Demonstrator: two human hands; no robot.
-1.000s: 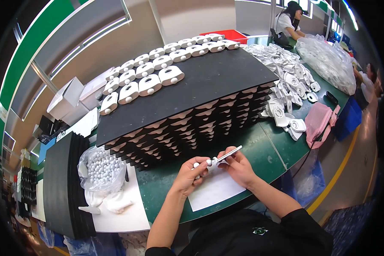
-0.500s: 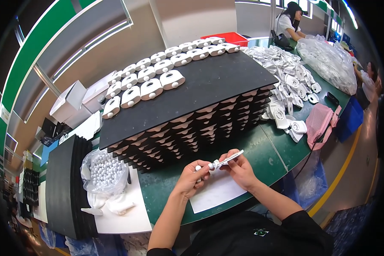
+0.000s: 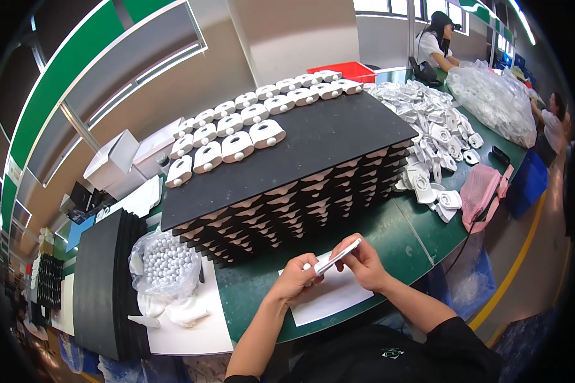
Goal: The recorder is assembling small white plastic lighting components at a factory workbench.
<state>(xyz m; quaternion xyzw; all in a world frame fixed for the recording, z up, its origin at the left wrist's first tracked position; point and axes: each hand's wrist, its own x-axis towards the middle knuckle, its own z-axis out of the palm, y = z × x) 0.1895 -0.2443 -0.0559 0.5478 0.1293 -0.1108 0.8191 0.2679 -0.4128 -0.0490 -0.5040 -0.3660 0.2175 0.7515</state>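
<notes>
Just in front of the black board stack [image 3: 300, 153], the left hand [image 3: 295, 279] pinches the lower end of a flat white plastic part [image 3: 337, 256] and the right hand [image 3: 363, 263] its upper end, apparently steadying its tilt.

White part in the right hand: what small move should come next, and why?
Perhaps press the white ball in the left hand against the white part in the right hand; similar parts on the black board carry balls at one edge.
</notes>
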